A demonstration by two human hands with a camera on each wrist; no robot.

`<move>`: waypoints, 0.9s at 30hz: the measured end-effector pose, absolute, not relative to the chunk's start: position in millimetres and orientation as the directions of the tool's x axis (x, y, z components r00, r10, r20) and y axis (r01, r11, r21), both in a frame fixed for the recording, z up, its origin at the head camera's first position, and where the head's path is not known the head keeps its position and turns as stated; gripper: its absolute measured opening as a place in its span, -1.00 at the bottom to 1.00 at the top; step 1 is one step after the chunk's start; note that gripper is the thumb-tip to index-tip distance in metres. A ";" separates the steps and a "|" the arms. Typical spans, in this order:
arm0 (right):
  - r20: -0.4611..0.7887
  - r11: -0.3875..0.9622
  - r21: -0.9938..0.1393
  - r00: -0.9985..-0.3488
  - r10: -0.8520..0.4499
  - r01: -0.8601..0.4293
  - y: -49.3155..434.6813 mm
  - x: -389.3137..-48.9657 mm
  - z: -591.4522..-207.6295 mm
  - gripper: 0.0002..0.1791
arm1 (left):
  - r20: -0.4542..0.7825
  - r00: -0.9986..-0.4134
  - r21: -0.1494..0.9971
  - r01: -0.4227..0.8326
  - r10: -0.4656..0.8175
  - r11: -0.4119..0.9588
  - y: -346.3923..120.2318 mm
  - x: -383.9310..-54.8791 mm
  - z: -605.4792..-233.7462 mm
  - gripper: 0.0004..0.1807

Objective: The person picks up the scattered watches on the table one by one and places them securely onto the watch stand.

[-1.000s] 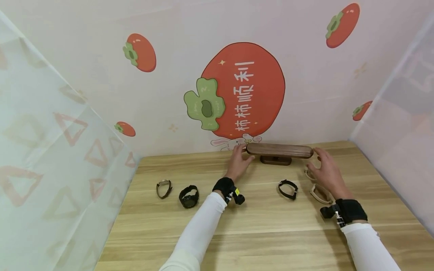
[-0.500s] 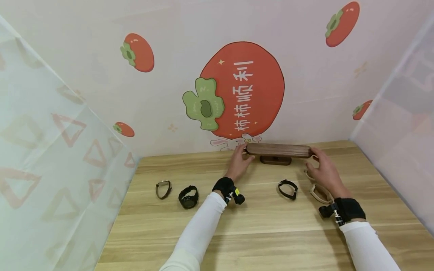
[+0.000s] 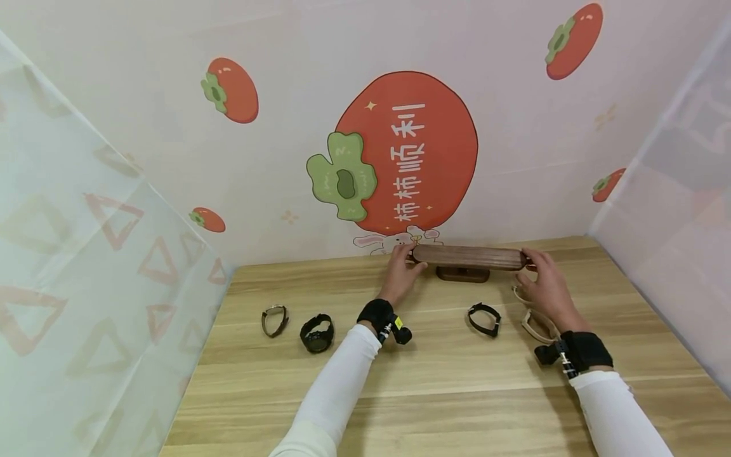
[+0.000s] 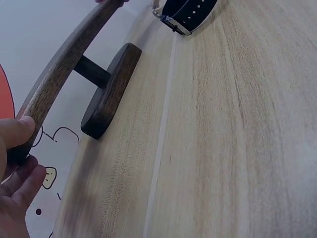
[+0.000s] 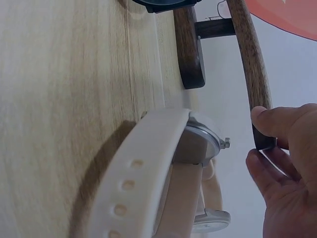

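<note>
Stand [image 3: 468, 257] nr back edge of table [image 3: 428, 400]; L hand [image 3: 401, 276] & R hand [image 3: 549, 287], well apart, pinch opp. ends, prob. so it won't tip; watches [image 3: 317, 341] lie in front, prob. out of its way.

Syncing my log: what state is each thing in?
Wooden watch stand: upright, bare
Left hand: pinching the stand's left end
Right hand: pinching its right end
Leftmost watch: strap looped
Chunky black watch: strap looped
Slim black watch: strap looped
Nearer pale watch: strap looped
Farther pale watch: partly hidden
</note>
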State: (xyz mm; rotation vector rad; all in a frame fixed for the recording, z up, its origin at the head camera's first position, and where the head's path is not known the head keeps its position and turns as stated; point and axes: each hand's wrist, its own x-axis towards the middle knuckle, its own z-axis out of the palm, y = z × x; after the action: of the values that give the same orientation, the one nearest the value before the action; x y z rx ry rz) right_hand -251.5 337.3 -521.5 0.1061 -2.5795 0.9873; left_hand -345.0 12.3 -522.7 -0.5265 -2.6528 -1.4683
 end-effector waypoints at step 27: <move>0.361 0.771 -0.598 -0.932 0.015 -0.219 323.0 -247.7 -515.3 -0.35 | 0.269 -0.919 0.837 0.372 0.289 0.401 -17.9 -336.0 -530.4 -0.36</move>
State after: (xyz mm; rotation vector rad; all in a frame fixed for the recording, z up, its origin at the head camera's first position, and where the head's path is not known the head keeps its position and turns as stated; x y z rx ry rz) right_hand -247.7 323.0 -515.3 0.1564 -2.6188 0.9466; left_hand -336.0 -17.9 -530.4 -0.6048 -2.5608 -1.5630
